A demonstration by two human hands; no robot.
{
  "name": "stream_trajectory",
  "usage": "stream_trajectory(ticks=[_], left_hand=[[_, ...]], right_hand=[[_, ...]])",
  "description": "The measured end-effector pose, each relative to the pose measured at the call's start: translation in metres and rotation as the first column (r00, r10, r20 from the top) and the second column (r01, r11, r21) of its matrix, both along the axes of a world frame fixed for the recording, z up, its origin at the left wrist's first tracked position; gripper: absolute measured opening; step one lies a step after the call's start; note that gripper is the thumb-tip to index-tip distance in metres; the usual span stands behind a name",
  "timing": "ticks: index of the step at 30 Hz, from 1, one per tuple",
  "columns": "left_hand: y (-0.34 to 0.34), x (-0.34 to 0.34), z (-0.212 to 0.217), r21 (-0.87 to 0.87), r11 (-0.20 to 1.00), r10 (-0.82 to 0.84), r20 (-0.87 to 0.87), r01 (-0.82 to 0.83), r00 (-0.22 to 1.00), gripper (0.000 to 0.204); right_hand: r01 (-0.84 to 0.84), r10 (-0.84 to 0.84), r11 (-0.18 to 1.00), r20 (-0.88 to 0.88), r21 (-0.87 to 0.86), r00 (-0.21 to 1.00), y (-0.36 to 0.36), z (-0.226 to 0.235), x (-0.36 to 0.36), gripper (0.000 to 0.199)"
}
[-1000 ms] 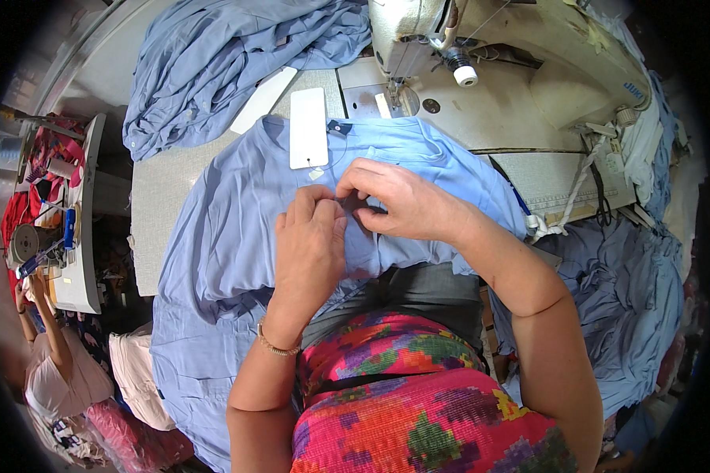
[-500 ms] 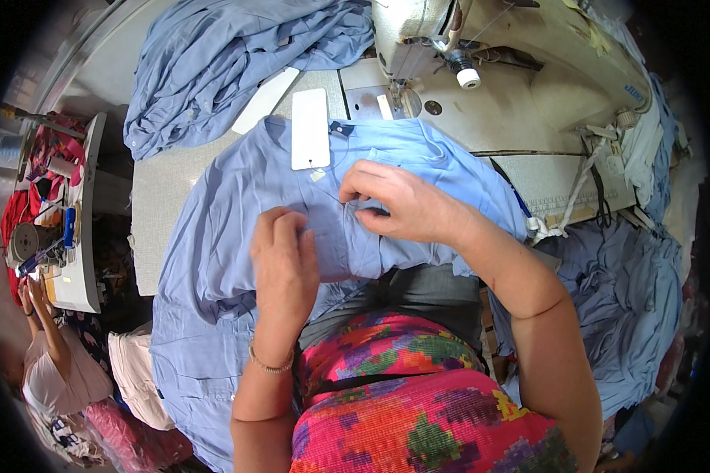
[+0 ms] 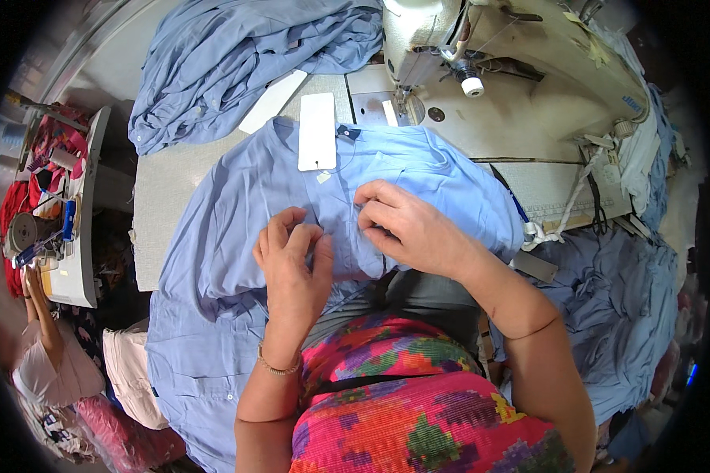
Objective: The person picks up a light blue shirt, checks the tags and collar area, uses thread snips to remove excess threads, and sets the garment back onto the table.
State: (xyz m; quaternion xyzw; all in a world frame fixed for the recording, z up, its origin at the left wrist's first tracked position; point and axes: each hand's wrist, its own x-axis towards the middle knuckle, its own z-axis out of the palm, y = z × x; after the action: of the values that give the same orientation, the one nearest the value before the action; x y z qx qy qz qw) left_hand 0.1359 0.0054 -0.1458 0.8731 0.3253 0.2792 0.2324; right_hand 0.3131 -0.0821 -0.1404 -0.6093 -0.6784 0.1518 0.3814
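Far left, a side shelf [image 3: 71, 260] crowded with spools; the grey tabletop [image 3: 162, 213] carries a blue shirt [image 3: 237, 205] spread at centre, tag [image 3: 317, 130] on its collar. Left hand [image 3: 292, 264] lies flat, fingers loosely open, on the cloth. Right hand [image 3: 406, 229] pinches the shirt's fabric. Sewing machine [image 3: 513, 71] far right.

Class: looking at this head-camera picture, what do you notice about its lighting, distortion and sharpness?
Head view: even, soft light with faint shadows; fisheye bends the table edge and blacks out the corners; the left hand, right hand and blue shirt are sharp, while the rim blurs slightly.
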Motion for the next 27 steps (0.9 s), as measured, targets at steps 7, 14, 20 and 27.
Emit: stream_trajectory(ticks=[7,14,20,27], left_hand=[[-0.016,0.009,0.007,-0.176,0.978,-0.088,0.132,0.111,0.987,0.014],[-0.034,0.016,-0.003,0.161,0.935,-0.328,0.065,0.315,0.942,0.025],[-0.029,0.010,-0.003,0.124,0.923,-0.382,0.170,0.365,0.908,0.024],[-0.014,0.011,-0.004,-0.016,0.975,-0.214,0.196,0.222,0.957,0.022]], right_hand=[[0.007,-0.009,1.000,-0.122,-0.014,0.992,0.000,-0.001,0.002,0.013],[-0.034,0.003,0.990,-0.219,-0.136,0.976,0.002,0.007,0.005,0.020],[0.013,-0.047,0.989,-0.235,-0.146,0.971,0.005,0.001,0.007,0.013],[0.026,-0.045,0.996,-0.223,-0.090,0.974,0.005,0.003,0.007,0.018]])
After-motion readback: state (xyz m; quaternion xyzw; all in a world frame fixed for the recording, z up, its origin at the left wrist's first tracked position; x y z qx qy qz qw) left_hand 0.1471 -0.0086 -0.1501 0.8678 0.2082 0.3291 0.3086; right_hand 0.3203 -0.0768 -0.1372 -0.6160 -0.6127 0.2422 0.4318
